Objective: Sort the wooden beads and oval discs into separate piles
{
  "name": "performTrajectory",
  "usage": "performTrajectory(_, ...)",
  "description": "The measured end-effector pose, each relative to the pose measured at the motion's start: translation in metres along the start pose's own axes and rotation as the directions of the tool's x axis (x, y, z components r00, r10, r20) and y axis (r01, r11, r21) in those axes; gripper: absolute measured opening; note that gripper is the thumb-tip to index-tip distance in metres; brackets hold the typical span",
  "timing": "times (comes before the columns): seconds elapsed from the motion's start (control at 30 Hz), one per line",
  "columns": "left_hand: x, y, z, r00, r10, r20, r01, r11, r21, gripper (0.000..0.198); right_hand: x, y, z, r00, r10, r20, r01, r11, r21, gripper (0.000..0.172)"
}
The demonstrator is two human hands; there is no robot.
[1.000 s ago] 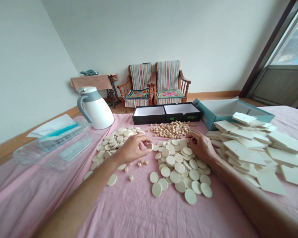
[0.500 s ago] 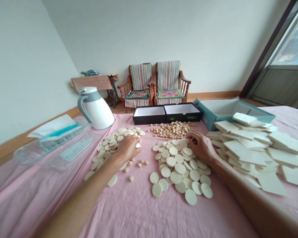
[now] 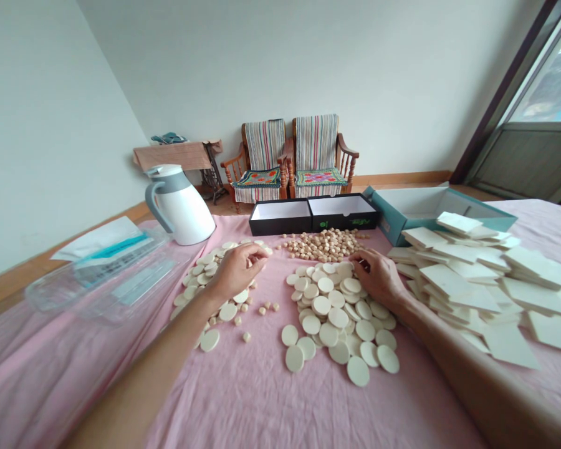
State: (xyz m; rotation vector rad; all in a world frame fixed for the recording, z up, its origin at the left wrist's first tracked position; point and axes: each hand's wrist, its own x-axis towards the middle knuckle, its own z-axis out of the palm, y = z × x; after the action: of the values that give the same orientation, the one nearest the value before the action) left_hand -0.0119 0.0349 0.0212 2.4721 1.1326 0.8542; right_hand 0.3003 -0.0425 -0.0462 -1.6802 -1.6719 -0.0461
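My left hand (image 3: 238, 269) is over the left pile of round wooden discs (image 3: 197, 284), its thumb and forefinger apart with nothing visible between them. Several small wooden cubes (image 3: 264, 308) lie scattered just right of that hand. My right hand (image 3: 378, 275) rests at the upper right edge of a larger pile of wooden discs (image 3: 330, 308). Its fingers are bent, with a gap between forefinger and thumb, and their tips touch or nearly touch the discs. A heap of small wooden beads or blocks (image 3: 325, 245) lies beyond, between both hands.
Square wooden pieces (image 3: 467, 274) are heaped at the right, before a teal box (image 3: 397, 215). Two black trays (image 3: 285, 226) stand at the back. A white and grey jug (image 3: 187, 212) and clear plastic packaging (image 3: 112, 280) are at the left. Pink cloth (image 3: 252, 399) covers the surface.
My left hand has shifted slightly up and its fingers have stretched out; the pale piece seen at its fingertips no longer shows there. The right hand has barely moved.
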Motion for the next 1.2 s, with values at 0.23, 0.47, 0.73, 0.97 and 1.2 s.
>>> performTrajectory(0.23, -0.005, -0.033, -0.016, 0.942, -0.034, 0.334, -0.069, 0.954, 0.293, 0.011, -0.001, 0.001, 0.002, 1.0, -0.007, -0.009, 0.007, 1.0, -0.004, 0.017)
performTrajectory(0.47, -0.009, -0.028, -0.009, 0.947, -0.071, 0.313, -0.053, 0.927, 0.371, 0.005, 0.0, 0.002, 0.001, 1.0, -0.02, -0.001, 0.02, 1.0, -0.017, 0.018)
performTrajectory(0.73, -0.011, 0.02, -0.001, 0.962, 0.064, 0.264, -0.103, 0.986, 0.135, 0.011, -0.001, 0.002, 0.002, 1.0, -0.019, -0.001, 0.019, 1.0, -0.023, 0.019)
performTrajectory(0.97, -0.009, 0.036, 0.003, 0.952, 0.137, 0.273, -0.079, 0.974, -0.211, 0.02, 0.0, 0.001, 0.001, 1.0, -0.019, 0.001, 0.019, 1.0, -0.023, 0.019)
performTrajectory(1.2, -0.019, 0.023, -0.004, 0.779, 0.133, 0.612, -0.214, 0.975, 0.06, 0.024, -0.001, 0.001, 0.001, 1.0, -0.019, 0.008, 0.02, 1.0, -0.018, 0.018)
